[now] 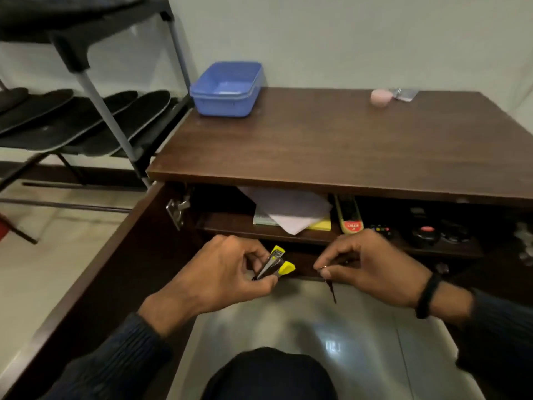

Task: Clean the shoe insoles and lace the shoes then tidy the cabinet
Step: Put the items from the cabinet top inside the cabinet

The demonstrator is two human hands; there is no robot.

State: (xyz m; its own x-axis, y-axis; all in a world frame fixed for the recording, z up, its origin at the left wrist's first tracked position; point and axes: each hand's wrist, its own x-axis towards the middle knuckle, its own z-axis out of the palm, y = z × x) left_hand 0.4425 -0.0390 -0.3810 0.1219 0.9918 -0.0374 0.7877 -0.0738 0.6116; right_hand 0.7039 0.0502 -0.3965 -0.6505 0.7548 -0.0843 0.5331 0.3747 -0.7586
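2 hands are busy right in front of the open cabinet (317, 145). Left hand (227, 275) has its fingers curled round a yellow-and-metal stapler (275, 265), holding it tilted just below the shelf edge. Right hand (372, 264) is pinching something small at its fingertips, looks like a little ring, with a thin dark piece (331, 291) dangling under it; too blurry to name.

Inside, the cabinet shelf (230, 223) holds a loose pile of papers (291, 209) on a yellow pad, then a remote (349, 216), then some dark gadgets with red buttons further right.

On top sits a blue plastic tub (227, 88), nothing visible in it, plus a small pink pot (381, 97) at the back. 4 or so black insoles (86, 119) lie on the shoe rack (101, 99) to the left.
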